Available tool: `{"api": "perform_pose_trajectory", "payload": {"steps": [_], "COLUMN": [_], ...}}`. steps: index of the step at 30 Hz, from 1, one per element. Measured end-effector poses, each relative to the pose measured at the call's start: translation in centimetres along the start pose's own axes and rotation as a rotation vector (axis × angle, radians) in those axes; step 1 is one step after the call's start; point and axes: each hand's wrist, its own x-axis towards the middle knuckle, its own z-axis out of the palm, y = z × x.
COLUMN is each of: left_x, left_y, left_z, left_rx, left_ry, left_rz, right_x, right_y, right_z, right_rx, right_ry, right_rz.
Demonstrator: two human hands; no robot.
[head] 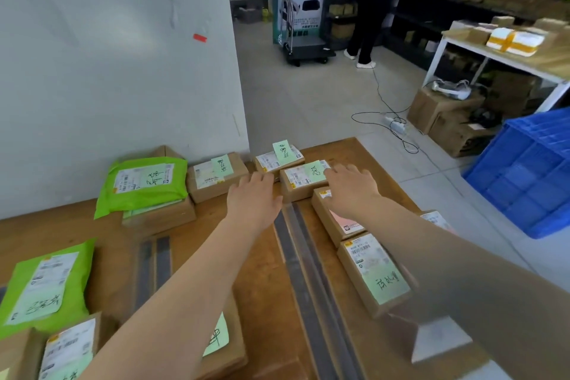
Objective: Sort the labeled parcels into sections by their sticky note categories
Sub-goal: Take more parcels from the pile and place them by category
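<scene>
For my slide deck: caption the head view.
Both hands, left and right, reach toward a small brown cardboard parcel with a green sticky note on the wooden table.

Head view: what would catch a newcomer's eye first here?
Two bare arms reach across the wooden table, the left hand and right hand flanking a small cardboard parcel with a green sticky note near the far edge. Bright green mailer bags stand out at the table's left side against the white wall. A blue plastic crate sits on the floor at right.
</scene>
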Motion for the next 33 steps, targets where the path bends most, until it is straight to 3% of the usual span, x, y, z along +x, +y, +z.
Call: {"api": "perform_pose_trajectory", "payload": {"steps": [11,25,33], "left_x": [2.1,-3.6,-2.0], "left_y": [4.7,17.7,18.6], "left_z": [0.5,-1.4,-0.9], "left_rx": [0.025,0.05,0.066], "left_ry": [-0.004,0.075,0.069], "left_rz": [-0.004,-0.223,-0.263], "right_x": [1.3,-3.9,-1.7], "right_y": [4.4,15.3,16.6], "right_z": [0.5,-0.5,-0.7], "right_rx": [-0.037,-0.016,0.026], "right_ry": [-0.003,0.122,0.117], "right_rz": [-0.038,-0.276,-0.33]}}
